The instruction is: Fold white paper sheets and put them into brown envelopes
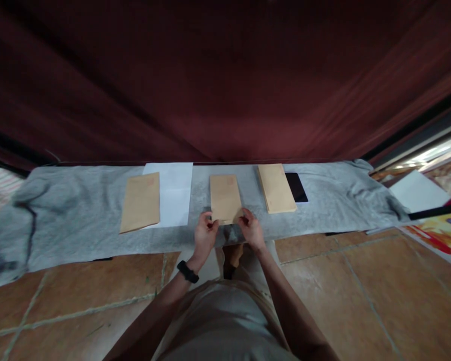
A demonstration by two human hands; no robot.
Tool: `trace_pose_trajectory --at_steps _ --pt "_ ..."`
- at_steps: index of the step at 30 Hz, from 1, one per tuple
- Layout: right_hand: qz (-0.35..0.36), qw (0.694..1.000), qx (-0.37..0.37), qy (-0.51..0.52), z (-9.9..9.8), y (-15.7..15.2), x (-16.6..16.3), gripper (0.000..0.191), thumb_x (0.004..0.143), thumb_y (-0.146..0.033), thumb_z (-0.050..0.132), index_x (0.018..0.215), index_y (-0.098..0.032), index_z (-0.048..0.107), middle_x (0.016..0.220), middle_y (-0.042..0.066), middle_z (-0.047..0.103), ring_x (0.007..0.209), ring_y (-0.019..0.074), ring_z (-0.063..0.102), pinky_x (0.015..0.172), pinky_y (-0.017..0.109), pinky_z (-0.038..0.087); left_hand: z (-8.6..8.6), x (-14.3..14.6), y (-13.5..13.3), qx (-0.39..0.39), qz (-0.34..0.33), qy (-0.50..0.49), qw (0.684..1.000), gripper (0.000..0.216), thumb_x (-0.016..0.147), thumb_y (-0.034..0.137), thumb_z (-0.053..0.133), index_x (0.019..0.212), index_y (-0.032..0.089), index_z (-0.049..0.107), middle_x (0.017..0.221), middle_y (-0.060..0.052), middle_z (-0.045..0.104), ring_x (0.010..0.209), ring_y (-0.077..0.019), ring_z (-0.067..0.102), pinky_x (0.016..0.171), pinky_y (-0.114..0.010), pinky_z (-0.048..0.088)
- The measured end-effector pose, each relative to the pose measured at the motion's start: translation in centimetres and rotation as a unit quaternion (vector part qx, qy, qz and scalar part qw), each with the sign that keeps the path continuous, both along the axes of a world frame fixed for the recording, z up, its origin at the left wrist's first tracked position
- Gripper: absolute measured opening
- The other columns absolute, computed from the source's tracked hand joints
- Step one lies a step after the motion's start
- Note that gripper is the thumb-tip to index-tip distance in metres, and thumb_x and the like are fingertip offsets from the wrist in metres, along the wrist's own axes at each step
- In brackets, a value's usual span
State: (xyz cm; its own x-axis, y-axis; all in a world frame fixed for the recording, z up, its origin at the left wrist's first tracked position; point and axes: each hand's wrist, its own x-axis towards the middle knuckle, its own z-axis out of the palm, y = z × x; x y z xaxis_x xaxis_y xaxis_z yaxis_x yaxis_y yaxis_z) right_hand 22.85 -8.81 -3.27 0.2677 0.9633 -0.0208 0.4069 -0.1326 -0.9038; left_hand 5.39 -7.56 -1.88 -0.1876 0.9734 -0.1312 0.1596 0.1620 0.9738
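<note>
Left hand: the left hand has its fingers bent and its thumb close to them, holding the bottom left corner of the middle envelope.
Right hand: the right hand curls in the same way, a narrow grip on the bottom right corner.
Arms: both reach forward and lean in toward each other; a black band is on the left wrist.
Middle envelope: brown, lying on the gray cloth, between the two hands and just past them.
To the left: another brown envelope lies partly on a white paper.
To the right: a pile of brown envelopes sits by a dark phone.
Farther out: a dark red curtain hangs behind the cloth, and floor tiles lie below.
</note>
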Motion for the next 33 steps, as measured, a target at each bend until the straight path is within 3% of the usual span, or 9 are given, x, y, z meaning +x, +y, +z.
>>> trace_pose_trajectory --at_steps 6,11,15,17,19,22,24,29,33 --pt "0.027 0.967 0.084 -0.240 0.2 -1.8 -0.4 0.042 0.101 -0.024 0.043 0.140 -0.017 0.058 0.130 0.016 0.065 0.118 0.0289 0.063 0.102 0.045 0.051 0.2 -0.1 0.0 -0.007 -0.069 0.220 0.973 0.025 0.084 0.023 0.061 0.108 0.023 0.058 0.072 0.003 0.065 0.064 -0.0176 0.064 0.060 -0.026 0.039" --pt "0.154 0.939 0.167 -0.257 -0.2 -3.7 -1.4 0.043 0.103 -0.020 0.040 0.143 -0.017 0.055 0.142 0.013 0.061 0.135 0.0250 0.053 0.115 0.048 0.045 1.0 0.1 0.2 -0.064 -0.122 0.341 0.930 0.027 0.092 0.025 0.059 0.119 0.023 0.058 0.088 -0.002 0.073 0.078 -0.0185 0.069 0.064 -0.026 0.040" --pt "0.208 0.918 0.160 -0.297 -0.8 -4.6 -2.1 0.046 0.102 -0.021 0.043 0.148 -0.016 0.051 0.151 0.011 0.055 0.142 0.0252 0.048 0.121 0.049 0.039 1.3 -0.2 -0.3 -0.074 -0.141 0.414 0.896 0.029 0.095 0.033 0.058 0.123 0.024 0.059 0.090 -0.003 0.075 0.078 -0.0201 0.070 0.063 -0.027 0.042" --pt "0.206 0.915 0.154 -0.311 -1.0 -4.7 -2.3 0.048 0.103 -0.021 0.043 0.149 -0.016 0.049 0.152 0.011 0.054 0.144 0.0248 0.046 0.122 0.049 0.037 1.1 -0.5 -0.5 -0.052 -0.140 0.445 0.883 0.026 0.097 0.035 0.056 0.120 0.024 0.063 0.089 -0.004 0.075 0.078 -0.0211 0.070 0.066 -0.029 0.046" --pt "0.201 0.914 0.154 -0.317 -1.0 -4.7 -2.3 0.048 0.103 -0.022 0.044 0.149 -0.015 0.049 0.152 0.011 0.054 0.144 0.0246 0.046 0.122 0.048 0.037 0.8 -0.8 -0.1 0.024 -0.149 0.457 0.877 0.023 0.100 0.033 0.051 0.114 0.023 0.066 0.095 -0.006 0.075 0.085 -0.0219 0.071 0.074 -0.032 0.051" --pt "0.194 0.914 0.162 -0.319 -0.9 -4.7 -2.4 0.048 0.102 -0.022 0.045 0.148 -0.014 0.050 0.152 0.012 0.054 0.143 0.0247 0.047 0.122 0.048 0.038 0.7 -0.8 2.0 0.205 -0.205 0.436 0.852 0.031 0.103 0.029 0.042 0.123 0.021 0.065 0.124 -0.010 0.070 0.117 -0.0236 0.064 0.100 -0.038 0.050" --pt "0.189 0.914 0.168 -0.317 -0.9 -4.8 -2.5 0.047 0.101 -0.022 0.046 0.148 -0.015 0.051 0.151 0.011 0.054 0.142 0.0246 0.048 0.121 0.047 0.038 0.7 -0.5 4.6 0.274 -0.251 0.443 0.816 0.043 0.104 0.030 0.038 0.141 0.018 0.054 0.148 -0.011 0.056 0.142 -0.0259 0.046 0.118 -0.045 0.038" --pt "0.177 0.916 0.182 -0.309 -1.3 -4.8 -2.6 0.046 0.101 -0.020 0.048 0.146 -0.016 0.052 0.149 0.011 0.057 0.140 0.0245 0.049 0.120 0.047 0.039 -0.4 0.7 11.4 0.270 -0.334 0.495 0.755 0.058 0.105 0.038 0.032 0.159 0.017 0.033 0.164 -0.008 0.036 0.155 -0.0247 0.026 0.127 -0.045 0.023" --pt "0.173 0.918 0.182 -0.307 -1.6 -4.8 -2.6 0.047 0.100 -0.020 0.049 0.147 -0.016 0.052 0.148 0.012 0.057 0.140 0.0252 0.049 0.119 0.047 0.038 -1.4 1.3 13.4 0.258 -0.384 0.516 0.721 0.056 0.106 0.040 0.027 0.158 0.019 0.036 0.165 -0.006 0.035 0.155 -0.0231 0.025 0.128 -0.047 0.017"
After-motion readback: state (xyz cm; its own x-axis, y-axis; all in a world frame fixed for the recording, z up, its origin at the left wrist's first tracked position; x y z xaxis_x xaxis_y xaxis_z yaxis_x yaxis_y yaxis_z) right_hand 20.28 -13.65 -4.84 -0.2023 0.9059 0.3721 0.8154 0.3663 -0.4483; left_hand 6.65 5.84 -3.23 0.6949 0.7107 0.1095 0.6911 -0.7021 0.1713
